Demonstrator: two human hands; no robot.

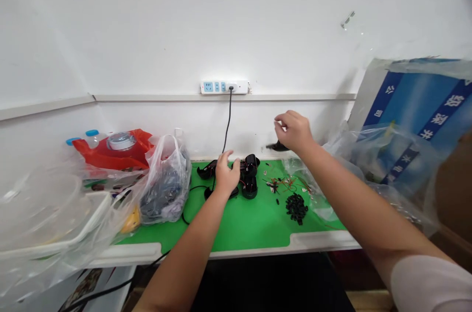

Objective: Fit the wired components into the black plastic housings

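Note:
My left hand (226, 174) is over several glossy black plastic parts at the back middle of the green mat, its thumb and fingers apart. Just right of it stand two rounded black housings (250, 187), with thin red wires on them. My right hand (294, 130) is raised above the mat, closed around a black tool (277, 146) whose narrow end points left. The fist hides most of that tool, so its exact kind is unclear. Below my right hand lie a pile of small black pieces (296, 208) and some loose thin wires (287, 183).
A black cord (228, 120) hangs from the wall power strip (224, 87). Clear plastic bags (164, 179), a red bag (114, 155) and a white tray (88, 218) crowd the left. On the right are plastic wrapping and a blue printed box (413, 115).

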